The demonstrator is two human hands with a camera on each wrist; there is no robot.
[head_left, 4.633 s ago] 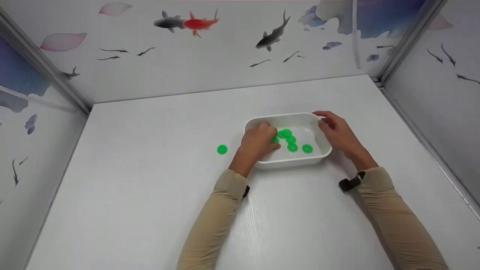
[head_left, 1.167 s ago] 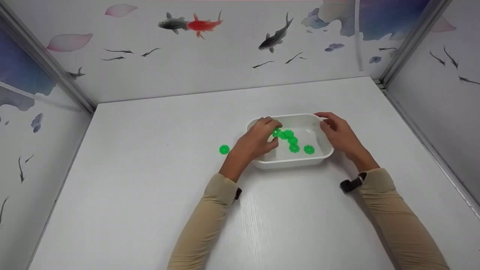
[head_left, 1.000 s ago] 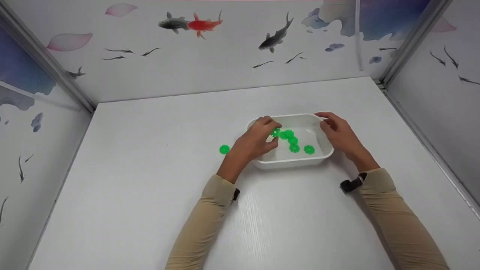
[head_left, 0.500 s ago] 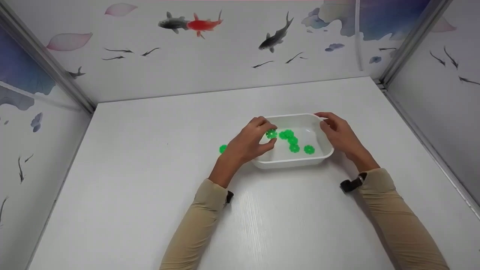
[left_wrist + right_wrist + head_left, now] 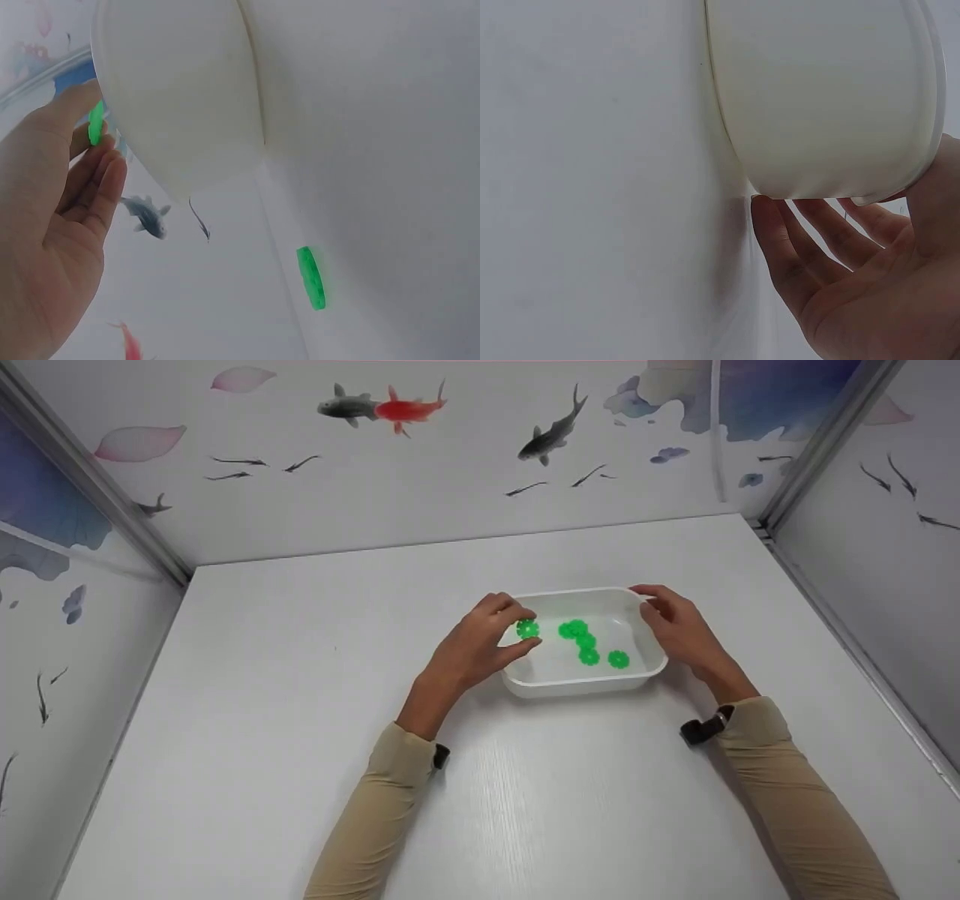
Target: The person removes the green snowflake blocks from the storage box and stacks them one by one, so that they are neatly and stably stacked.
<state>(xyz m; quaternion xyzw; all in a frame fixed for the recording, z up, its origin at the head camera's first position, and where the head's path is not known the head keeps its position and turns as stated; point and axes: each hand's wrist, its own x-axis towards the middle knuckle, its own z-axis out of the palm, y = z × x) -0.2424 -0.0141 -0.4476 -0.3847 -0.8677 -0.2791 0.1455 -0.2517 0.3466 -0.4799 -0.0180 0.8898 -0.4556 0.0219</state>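
Note:
My left hand (image 5: 472, 649) is over the left end of a white plastic tub (image 5: 577, 688). It holds a green notched plastic disc (image 5: 527, 629), a snowflake-style building piece, between thumb and fingers. The left wrist view shows that held disc (image 5: 95, 122) edge-on beside the tub's rim. My right hand (image 5: 679, 630) grips the tub's right end, thumb at the rim. Its fingers (image 5: 776, 247) reach along the outer wall in the right wrist view. Several more green discs (image 5: 585, 640) lie in the middle of the tub, some overlapping, with a single disc (image 5: 618, 659) apart to their right.
On the white table (image 5: 300, 682), a loose green disc (image 5: 311, 277) shows near the tub in the left wrist view; my left hand hides it in the head view. White panels (image 5: 450, 495) painted with fish enclose the table at the back and both sides.
My left hand has drawn the green disc leftward, away from the cluster toward the tub's left end. It now covers the loose disc on the table. The right hand and tub stay put.

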